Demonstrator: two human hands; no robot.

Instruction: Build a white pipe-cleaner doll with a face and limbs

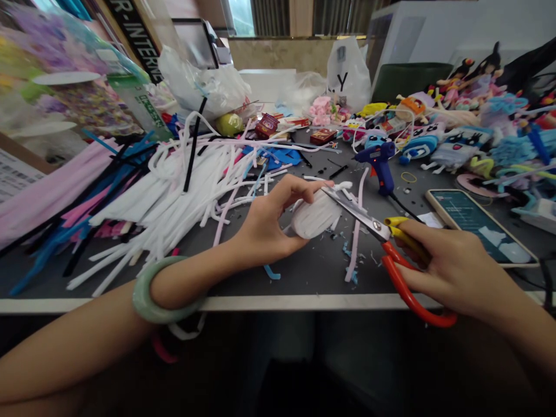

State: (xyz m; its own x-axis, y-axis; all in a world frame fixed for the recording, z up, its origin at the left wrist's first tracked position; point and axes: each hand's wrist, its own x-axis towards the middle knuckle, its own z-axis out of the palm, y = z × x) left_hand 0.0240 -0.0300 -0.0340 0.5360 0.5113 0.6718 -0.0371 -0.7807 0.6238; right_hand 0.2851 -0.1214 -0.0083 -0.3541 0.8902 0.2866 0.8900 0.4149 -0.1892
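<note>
My left hand (pixel 278 220) is closed round a rounded white pipe-cleaner piece (pixel 316 215), holding it above the table's front part. A small white tip sticks out at its upper right. In my right hand (pixel 452 266) is a pair of scissors (pixel 377 227) with one red and one yellow handle. Their blades point up and left, and the tips reach the top of the white piece near my left fingertips. Whether the blades touch it I cannot tell. Beneath lie bits of white and blue fluff and a pale pink pipe cleaner (pixel 358 231).
White pipe cleaners (pixel 174 191) lie heaped at the left, beside pink, blue and black ones. A blue glue gun (pixel 379 163) stands behind the scissors. At the right are a phone (pixel 480 226) and several plush figures (pixel 456 147). The table's white edge (pixel 304 302) runs in front.
</note>
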